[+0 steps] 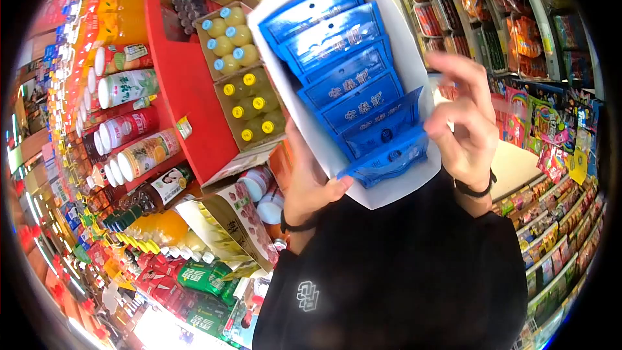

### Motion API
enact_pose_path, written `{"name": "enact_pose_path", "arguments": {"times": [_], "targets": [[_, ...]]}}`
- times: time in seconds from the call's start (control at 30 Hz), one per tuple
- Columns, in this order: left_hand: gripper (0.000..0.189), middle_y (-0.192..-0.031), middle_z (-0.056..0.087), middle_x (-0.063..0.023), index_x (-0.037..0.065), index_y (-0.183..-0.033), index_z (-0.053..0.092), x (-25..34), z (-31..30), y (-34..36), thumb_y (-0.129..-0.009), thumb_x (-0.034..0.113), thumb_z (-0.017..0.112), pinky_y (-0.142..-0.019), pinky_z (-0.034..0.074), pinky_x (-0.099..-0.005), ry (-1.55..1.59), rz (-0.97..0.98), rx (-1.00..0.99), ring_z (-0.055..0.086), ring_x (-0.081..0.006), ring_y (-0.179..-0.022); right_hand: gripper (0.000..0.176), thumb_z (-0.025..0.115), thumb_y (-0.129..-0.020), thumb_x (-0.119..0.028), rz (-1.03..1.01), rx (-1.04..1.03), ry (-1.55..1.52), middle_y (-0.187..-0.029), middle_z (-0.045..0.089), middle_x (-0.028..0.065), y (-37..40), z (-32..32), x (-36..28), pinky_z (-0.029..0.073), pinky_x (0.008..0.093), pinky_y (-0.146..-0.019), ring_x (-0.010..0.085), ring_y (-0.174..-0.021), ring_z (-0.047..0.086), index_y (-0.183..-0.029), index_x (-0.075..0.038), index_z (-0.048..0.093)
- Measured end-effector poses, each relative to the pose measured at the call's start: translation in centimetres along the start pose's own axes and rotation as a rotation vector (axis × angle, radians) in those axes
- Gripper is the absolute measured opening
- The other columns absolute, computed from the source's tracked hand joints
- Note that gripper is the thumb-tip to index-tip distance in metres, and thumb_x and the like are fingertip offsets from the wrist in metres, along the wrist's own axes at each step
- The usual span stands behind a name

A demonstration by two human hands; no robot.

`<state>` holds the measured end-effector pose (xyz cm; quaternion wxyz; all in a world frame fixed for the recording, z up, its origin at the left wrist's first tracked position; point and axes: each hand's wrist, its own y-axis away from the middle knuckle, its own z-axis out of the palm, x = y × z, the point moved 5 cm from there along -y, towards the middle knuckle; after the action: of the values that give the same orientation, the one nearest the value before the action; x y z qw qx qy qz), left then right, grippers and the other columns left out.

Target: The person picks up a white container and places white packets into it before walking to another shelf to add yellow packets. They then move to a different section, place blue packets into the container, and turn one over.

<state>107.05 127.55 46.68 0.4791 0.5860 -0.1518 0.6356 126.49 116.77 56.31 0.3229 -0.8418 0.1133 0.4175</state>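
Observation:
A white open carton (414,32) tilts in front of me, holding a row of overlapping blue packets (343,84) with pale printed characters. My left hand (310,178) grips its lower left side, the thumb over the rim. At the near end, one blue packet (392,155) stands more upright than those behind it. Beside the carton's right wall is my right hand (465,120), its fingers curved and apart. One fingertip lies at the edge of that near packet; whether it presses on it is hard to see. Both wrists wear dark bands.
A red shelf (184,91) of bottled drinks fills the left. Cartons of yellow-capped bottles (249,107) stand close by the white carton. Racks of snack packets (557,246) run along the right, with hanging bags (525,39) above. A pale surface (512,168) shows behind my right wrist.

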Motion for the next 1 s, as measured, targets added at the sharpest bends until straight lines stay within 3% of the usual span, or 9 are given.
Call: {"name": "enact_pose_path", "arguments": {"times": [0.1,0.27,0.33,0.43,0.6,0.63,0.7,0.8,1.0], "targets": [[0.124,-0.143,0.022,-0.0174,0.001,-0.145,-0.004,-0.4,-0.2,0.0,-0.062,0.038,0.081,-0.109,0.023,-0.0411,0.02,-0.001,0.007,0.024,-0.0287,-0.134,0.012,0.067,-0.082,-0.014,-0.03,0.076,-0.122,-0.104,0.064,0.0183,1.0,-0.6,-0.3,0.04,0.031,-0.069,0.0203,-0.079,0.052,-0.082,-0.009,0.056],[0.121,-0.144,0.021,-0.0182,0.002,-0.146,-0.005,-0.1,-0.5,0.2,-0.065,0.037,0.079,-0.109,0.023,-0.0423,0.108,0.049,-0.002,0.025,-0.03,-0.134,0.026,0.066,-0.088,-0.023,0.057,0.224,-0.876,-0.071,0.06,0.0131,1.9,-0.2,1.2,0.035,0.0219,-0.055,0.013,-0.055,0.043,-0.092,-0.013,0.042],[0.118,-0.142,0.024,-0.0176,0.001,-0.145,-0.001,0.0,-0.8,0.3,-0.066,0.038,0.078,-0.107,0.026,-0.0414,0.104,0.078,0.028,0.028,-0.0289,-0.131,0.032,0.071,-0.083,-0.023,-0.03,0.129,-1.254,-0.074,0.056,0.0111,0.2,0.4,2.6,0.037,0.023,-0.058,0.0135,-0.064,0.04,-0.1,-0.013,0.046],[0.11,-0.135,0.036,-0.0156,-0.001,-0.144,0.011,-0.4,-1.3,0.4,-0.067,0.04,0.078,-0.1,0.034,-0.0385,0.082,0.157,0.085,0.039,-0.0254,-0.122,0.051,0.063,-0.082,-0.05,0.169,0.122,-1.603,-0.079,0.046,0.0073,-0.6,0.4,1.8,0.039,0.0234,-0.061,0.0142,-0.072,0.038,-0.11,-0.009,0.047],[0.114,-0.139,0.033,-0.0158,0.001,-0.146,0.006,-0.5,-1.6,0.4,-0.068,0.04,0.078,-0.103,0.033,-0.0392,0.086,0.202,0.075,0.037,-0.0259,-0.125,0.08,0.067,-0.069,-0.066,0.317,-0.078,-1.681,-0.085,0.039,0.0042,-1.5,2.9,-0.1,0.037,0.0225,-0.067,0.0137,-0.078,0.04,-0.117,-0.006,0.044],[0.115,-0.14,0.031,-0.0159,0.001,-0.147,0.003,-0.3,-1.4,0.4,-0.068,0.04,0.078,-0.104,0.032,-0.0392,0.096,0.202,0.069,0.036,-0.0262,-0.127,0.075,0.071,-0.07,-0.056,0.272,-0.158,-1.608,-0.085,0.04,0.0047,-1.5,3.4,0.4,0.037,0.0227,-0.068,0.0141,-0.078,0.041,-0.118,-0.005,0.043],[0.118,-0.143,0.025,-0.0184,0.001,-0.146,-0.002,0.3,-1.0,0.9,-0.068,0.038,0.078,-0.107,0.028,-0.0412,0.116,0.188,0.048,0.03,-0.0286,-0.131,0.067,0.058,-0.067,-0.01,0.353,-0.388,-1.232,-0.09,0.047,0.0086,-2.1,3.0,1.7,0.038,0.0276,-0.08,0.0172,-0.085,0.047,-0.129,0.001,0.035],[0.12,-0.147,0.015,-0.024,-0.001,-0.142,-0.012,0.8,-0.7,0.8,-0.07,0.032,0.078,-0.111,0.022,-0.0455,0.129,0.186,0.001,0.02,-0.0334,-0.137,0.081,0.056,-0.075,0.004,0.236,-0.673,-0.863,-0.111,0.052,0.015,-3.4,3.5,0.8,0.034,0.0317,-0.101,0.0208,-0.113,0.047,-0.146,0.0,0.018],[0.12,-0.146,0.017,-0.0249,0.0,-0.142,-0.013,0.8,-1.1,-0.4,-0.071,0.03,0.078,-0.11,0.025,-0.045,0.191,0.149,-0.033,0.025,-0.034,-0.136,0.09,0.062,-0.07,0.015,0.316,-0.679,-0.546,-0.094,0.061,0.0112,-6.8,3.2,0.3,0.046,0.0253,-0.078,0.0145,-0.084,0.059,-0.147,-0.001,0.018]]}}
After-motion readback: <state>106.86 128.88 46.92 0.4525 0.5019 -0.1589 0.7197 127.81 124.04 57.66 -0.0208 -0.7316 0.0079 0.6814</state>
